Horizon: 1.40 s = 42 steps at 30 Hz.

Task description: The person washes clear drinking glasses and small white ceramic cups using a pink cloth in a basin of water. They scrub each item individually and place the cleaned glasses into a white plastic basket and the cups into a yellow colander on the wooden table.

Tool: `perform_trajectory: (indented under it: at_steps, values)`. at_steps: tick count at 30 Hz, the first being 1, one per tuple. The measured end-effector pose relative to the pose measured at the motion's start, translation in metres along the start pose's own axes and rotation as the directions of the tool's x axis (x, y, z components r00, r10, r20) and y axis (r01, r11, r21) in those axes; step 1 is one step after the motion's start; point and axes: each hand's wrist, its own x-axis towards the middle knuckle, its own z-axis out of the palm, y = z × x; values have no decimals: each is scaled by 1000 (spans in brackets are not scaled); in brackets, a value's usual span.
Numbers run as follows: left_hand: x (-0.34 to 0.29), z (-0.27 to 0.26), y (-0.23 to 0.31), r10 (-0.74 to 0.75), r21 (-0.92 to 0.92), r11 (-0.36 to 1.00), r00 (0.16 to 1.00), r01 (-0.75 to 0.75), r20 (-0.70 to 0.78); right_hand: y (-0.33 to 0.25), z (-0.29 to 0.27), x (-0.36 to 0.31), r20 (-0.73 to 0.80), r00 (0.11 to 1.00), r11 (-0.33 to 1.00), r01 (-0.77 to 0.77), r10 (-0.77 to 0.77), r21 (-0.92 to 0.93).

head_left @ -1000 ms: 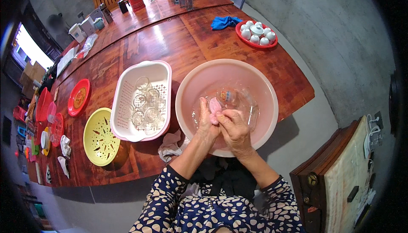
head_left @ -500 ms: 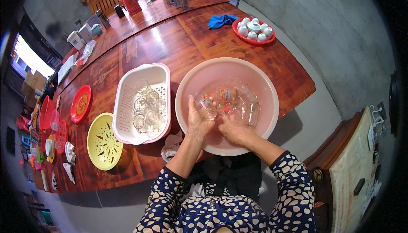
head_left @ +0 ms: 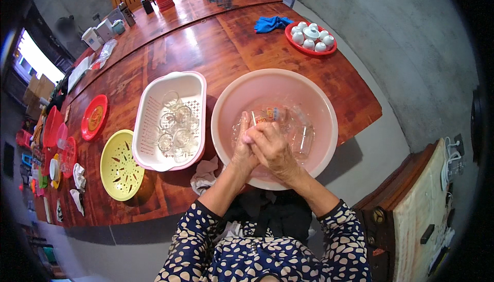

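Over the pink basin, my left hand is wrapped around a clear drinking glass with a coloured print. My right hand is closed over the near end of the same glass, knuckles up, and hides most of it. Whether its fingertips reach inside the glass cannot be seen. In the basin, just beyond my hands, another printed glass lies on its side. More clear glasses lie in the water at the right.
Left of the basin stands a white and pink draining basket holding several glasses. A yellow colander, a crumpled cloth and a red plate are near it. Far right are a blue cloth and a red tray of white cups.
My right hand has risen from inside the basin and moved left onto the glass in my left hand. The glass is now mostly covered. The view has shifted slightly.
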Motion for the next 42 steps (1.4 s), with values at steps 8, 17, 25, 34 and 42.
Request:
perform_trajectory:
  at_steps: [8, 17, 25, 34, 42]
  values:
    - [-10, 26, -4, 112, 438, 899, 971, -8, -212, 42, 1, 22, -84, 818, 777, -500, 569, 383]
    - [-9, 28, -11, 376, 755, 555, 915, -349, 146, 50, -73, 8, 352, 722, 350, -628, 596, 695]
    - [-5, 17, -9, 373, 938, 68, 881, -340, 292, 46, -61, 37, 284, 905, 901, -381, 317, 209]
    - [-7, 17, -12, 517, 873, -322, 705, -365, 486, 40, -63, 19, 263, 889, 923, -384, 374, -16]
    - [-9, 21, -16, 505, 897, -243, 742, -370, 442, 30, -79, 23, 449, 720, 582, -693, 529, 425]
